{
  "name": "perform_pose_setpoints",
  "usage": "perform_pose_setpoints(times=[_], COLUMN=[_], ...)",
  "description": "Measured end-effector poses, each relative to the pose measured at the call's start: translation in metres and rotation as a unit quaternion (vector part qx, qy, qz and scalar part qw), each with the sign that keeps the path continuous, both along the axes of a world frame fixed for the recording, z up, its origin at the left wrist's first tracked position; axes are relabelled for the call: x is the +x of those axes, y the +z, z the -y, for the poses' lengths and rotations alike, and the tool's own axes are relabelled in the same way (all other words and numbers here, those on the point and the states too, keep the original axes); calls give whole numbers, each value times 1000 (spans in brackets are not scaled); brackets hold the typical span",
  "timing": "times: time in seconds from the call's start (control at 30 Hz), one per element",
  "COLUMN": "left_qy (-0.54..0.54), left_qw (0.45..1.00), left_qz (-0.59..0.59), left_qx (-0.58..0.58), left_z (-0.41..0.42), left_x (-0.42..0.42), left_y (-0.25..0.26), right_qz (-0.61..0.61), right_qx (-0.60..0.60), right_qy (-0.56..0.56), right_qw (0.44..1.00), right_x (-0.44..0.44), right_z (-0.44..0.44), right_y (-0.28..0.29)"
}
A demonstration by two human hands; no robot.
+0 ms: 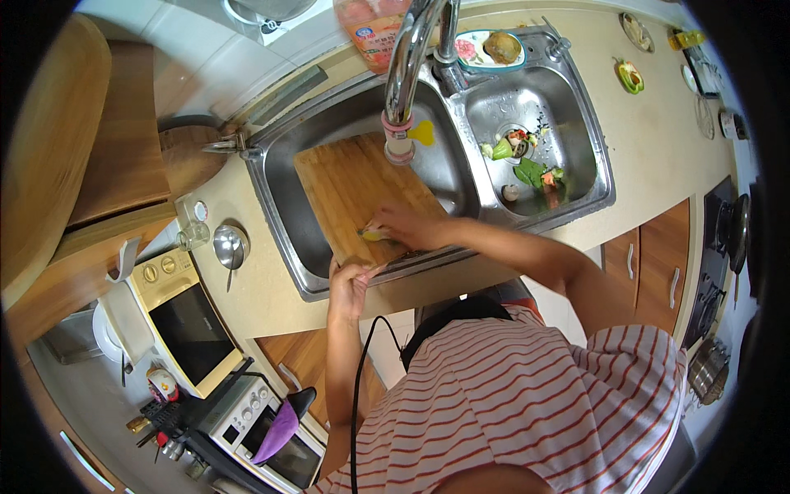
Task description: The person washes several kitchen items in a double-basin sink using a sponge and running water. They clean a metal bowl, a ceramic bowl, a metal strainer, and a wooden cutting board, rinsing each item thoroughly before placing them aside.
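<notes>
A wooden cutting board leans in the larger left basin of a steel double sink, its near end at the front rim. My left hand grips the board's near left corner. In my right hand is a small yellow-and-green sponge, pressed to the board's face near its lower end. That hand is slightly blurred, and its fingers partly hide the sponge. Above the board hangs the chrome faucet, with a yellow tab on its pink-ringed nozzle; no running water can be made out.
Vegetable scraps lie around the drain of the right basin. Behind it is a floral dish with a brown scrubber. A soap bottle stands behind the faucet. On the left counter are a metal bowl and a glass jar.
</notes>
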State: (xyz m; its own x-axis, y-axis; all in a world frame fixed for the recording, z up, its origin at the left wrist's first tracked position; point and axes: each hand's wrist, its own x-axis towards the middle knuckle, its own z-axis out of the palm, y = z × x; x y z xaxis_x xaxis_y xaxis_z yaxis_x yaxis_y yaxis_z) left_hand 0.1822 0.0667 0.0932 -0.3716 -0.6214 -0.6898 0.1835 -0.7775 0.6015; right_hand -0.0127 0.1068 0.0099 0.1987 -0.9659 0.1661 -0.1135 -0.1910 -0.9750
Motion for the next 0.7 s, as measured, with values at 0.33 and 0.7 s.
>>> perform_pose_setpoints(times=[0.33, 0.7], left_qy=[-21, -69], left_qw=[1000, 996], left_qz=[-9, 39], left_qx=[-13, -33], left_z=[-3, -17], left_x=[5, 1], left_y=[1, 8], right_qz=[-57, 84], right_qx=[46, 125], right_qy=[-107, -190], right_qw=[992, 970], right_x=[-34, -62], right_z=[-13, 62], right_y=[-47, -3])
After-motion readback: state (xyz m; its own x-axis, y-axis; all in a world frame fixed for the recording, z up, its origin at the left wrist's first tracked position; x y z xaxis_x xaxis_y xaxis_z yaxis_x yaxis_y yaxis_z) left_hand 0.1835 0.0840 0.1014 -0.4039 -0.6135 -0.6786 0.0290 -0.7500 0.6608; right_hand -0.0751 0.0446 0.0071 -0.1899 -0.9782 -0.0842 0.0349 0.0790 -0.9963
